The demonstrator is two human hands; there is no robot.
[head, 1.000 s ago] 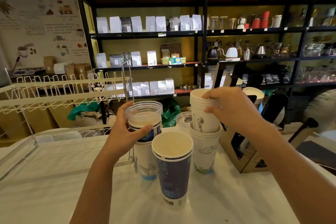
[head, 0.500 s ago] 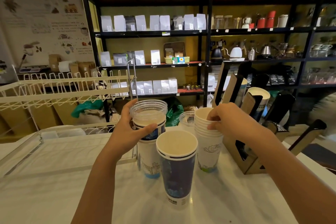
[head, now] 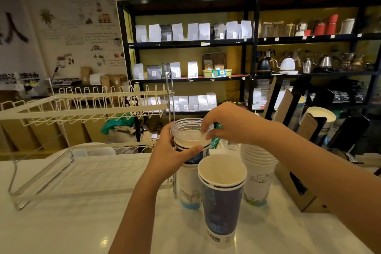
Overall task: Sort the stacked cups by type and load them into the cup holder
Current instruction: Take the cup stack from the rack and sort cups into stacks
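Nearest us, in front of everything else on the white counter [head: 61, 222], stands the tall dark-blue printed paper cup [head: 221, 198], which we take as our landmark; nobody touches it. Just behind it and to its left, our left hand [head: 171, 156] is clenched around the mixed stack [head: 190, 171], thumb across the front, steadying it. Our right hand [head: 228, 123] has crossed over from the other side: half a second ago it was pressing the white paper cups down, and now its fingertips pinch the rim of the clear ribbed plastic cup [head: 188, 132] topping that stack. Behind the landmark and to its right, the stack of white paper cups with a wave print [head: 258, 173] stands released and fully nested, where a second ago one group was still raised above it. We judge the white cups gathered, and the clear cup next to be pulled free. Farther right of the landmark sits the brown cardboard cup holder [head: 299, 189], some slots already filled. Far left lies the white wire rack [head: 82, 109].
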